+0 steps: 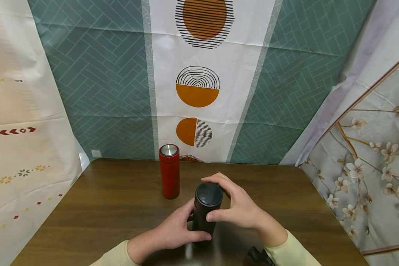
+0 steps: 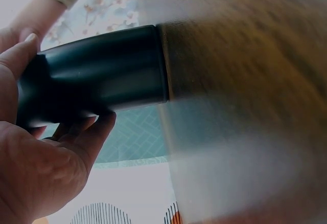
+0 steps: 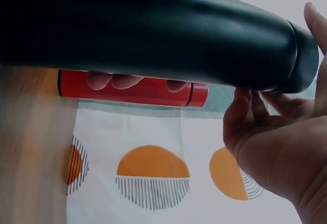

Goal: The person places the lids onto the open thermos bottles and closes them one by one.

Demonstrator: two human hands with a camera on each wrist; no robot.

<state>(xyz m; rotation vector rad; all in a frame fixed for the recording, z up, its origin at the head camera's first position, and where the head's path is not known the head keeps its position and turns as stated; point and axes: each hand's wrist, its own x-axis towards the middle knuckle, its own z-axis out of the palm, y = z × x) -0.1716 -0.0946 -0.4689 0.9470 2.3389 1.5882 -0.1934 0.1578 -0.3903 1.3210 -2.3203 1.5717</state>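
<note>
A black thermos bottle stands upright on the wooden table, its base against the tabletop in the left wrist view. My left hand grips its lower body, thumb across the front and fingertips round the far side. Higher up, my right hand curls round the dark cap. Its thumb lies at the near side and its other fingers reach behind; in the right wrist view those fingertips are at the seam below the cap. The cap sits on the bottle.
A red thermos bottle with a silver-topped lid stands behind and left of the black one. The brown table ends at a patterned cloth at the back. A small black object shows beside the right sleeve.
</note>
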